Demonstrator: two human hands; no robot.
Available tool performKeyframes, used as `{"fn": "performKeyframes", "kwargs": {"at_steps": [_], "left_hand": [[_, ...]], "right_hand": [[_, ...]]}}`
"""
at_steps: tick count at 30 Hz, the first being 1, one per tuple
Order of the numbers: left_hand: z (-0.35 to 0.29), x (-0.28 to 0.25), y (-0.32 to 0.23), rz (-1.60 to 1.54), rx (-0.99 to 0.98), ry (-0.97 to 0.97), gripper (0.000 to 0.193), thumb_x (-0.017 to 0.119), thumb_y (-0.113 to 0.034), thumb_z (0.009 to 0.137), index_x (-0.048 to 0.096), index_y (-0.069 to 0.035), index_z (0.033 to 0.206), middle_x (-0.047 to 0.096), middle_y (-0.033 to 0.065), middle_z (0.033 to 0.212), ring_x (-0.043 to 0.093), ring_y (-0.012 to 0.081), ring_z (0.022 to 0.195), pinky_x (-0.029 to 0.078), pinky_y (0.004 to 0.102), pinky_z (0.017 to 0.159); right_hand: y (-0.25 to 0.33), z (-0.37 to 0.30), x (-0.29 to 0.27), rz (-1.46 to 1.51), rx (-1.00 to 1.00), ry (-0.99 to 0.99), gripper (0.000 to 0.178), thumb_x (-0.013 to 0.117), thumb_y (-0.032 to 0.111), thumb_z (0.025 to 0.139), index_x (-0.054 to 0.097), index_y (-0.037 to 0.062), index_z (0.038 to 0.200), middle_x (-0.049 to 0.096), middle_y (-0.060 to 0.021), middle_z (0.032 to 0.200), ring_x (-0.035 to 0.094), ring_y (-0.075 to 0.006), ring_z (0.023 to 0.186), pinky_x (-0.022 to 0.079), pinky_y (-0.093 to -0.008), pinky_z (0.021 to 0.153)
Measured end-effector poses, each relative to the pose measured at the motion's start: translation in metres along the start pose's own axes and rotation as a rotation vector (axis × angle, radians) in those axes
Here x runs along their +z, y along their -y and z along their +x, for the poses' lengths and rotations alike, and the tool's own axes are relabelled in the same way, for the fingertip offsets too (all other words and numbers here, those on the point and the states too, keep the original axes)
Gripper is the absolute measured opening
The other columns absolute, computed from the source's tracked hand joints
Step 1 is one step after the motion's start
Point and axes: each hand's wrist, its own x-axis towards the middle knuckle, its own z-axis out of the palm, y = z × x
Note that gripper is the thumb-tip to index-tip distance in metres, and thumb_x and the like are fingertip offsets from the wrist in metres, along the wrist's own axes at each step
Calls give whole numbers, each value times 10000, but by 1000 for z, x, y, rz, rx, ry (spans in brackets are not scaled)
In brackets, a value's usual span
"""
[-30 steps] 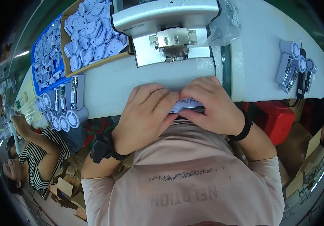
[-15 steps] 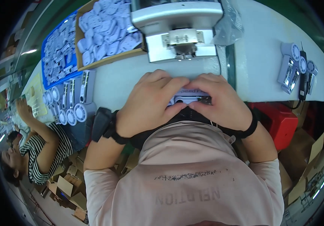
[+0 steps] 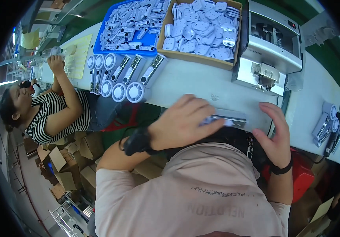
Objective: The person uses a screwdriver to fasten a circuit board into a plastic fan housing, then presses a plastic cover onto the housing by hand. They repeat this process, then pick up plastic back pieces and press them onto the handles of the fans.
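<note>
Letting go on the right side is the main change: right hand (image 3: 274,138) has come off the pale casing (image 3: 235,118), fingers and thumb spread wide, holding nothing, just beyond the casing's right end. Left hand (image 3: 184,122) alone is on it now, fingers bent over the left end, thumb on the near side, apparently pinching it; motion blur, exact contact unclear. So two-handed handling looks to have given way to a one-handed hold.

Casing sits between the hands at the worktop's (image 3: 189,83) near edge, long open side with shiny inner parts showing; can't tell if the worktop takes any weight.

Versus earlier frames: both hands were wrapped round it, thumbs close together. View has also swung left, so the silver machine (image 3: 274,49) now shows upper right, and the cardboard box (image 3: 195,59) of pale covers, blue tray (image 3: 128,52) and row of round-headed units (image 3: 134,92) sit nearer centre.
</note>
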Motion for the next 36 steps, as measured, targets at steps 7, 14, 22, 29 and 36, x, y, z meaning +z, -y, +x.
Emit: {"fn": "performKeyframes", "kwargs": {"at_steps": [7, 14, 22, 29, 36], "left_hand": [[-40, -8, 28, 367, -521, -175, 396, 888, -91, 807, 797, -123, 1191, 730, 69, 1154, 682, 312, 1085, 498, 486, 984], [-62, -6, 48, 497, -488, -176, 232, 837, -87, 914, 781, -34, 1133, 755, 119, 1203, 674, 354, 1155, 484, 525, 1069], [-62, 5, 62, 471, -435, -137, 278, 806, -89, 950, 758, 11, 1205, 751, 139, 1256, 643, 382, 1241, 458, 522, 1129], [-26, -16, 18, 283, -636, -225, 462, 824, -101, 935, 724, -12, 1377, 656, 196, 1488, 596, 433, 1343, 459, 527, 1144], [44, -61, 84, 213, -528, -144, 361, 827, -128, 935, 751, -57, 1281, 757, 144, 1159, 712, 379, 1087, 546, 480, 984]], "right_hand": [[5, 5, -7, -60, 35, -70, 544, 849, 40, 837, 693, 1, 1356, 682, -188, 1413, 653, -372, 1321, 499, -427, 1149], [-12, -6, -27, -173, 9, -182, 463, 855, 136, 913, 699, 7, 1330, 693, -182, 1360, 652, -352, 1305, 496, -414, 1135], [-63, -57, -133, -817, 563, -824, 460, 849, 296, 931, 740, -3, 1262, 763, -175, 1161, 729, -364, 1080, 579, -475, 940], [-119, -64, -154, -968, 633, -779, 347, 791, 254, 917, 765, 2, 1155, 760, -268, 1129, 742, -443, 1072, 590, -518, 943], [-23, -110, -139, -230, 358, -342, 333, 771, 38, 906, 679, -27, 1219, 635, -69, 1046, 621, -185, 966, 508, -321, 856]]}}
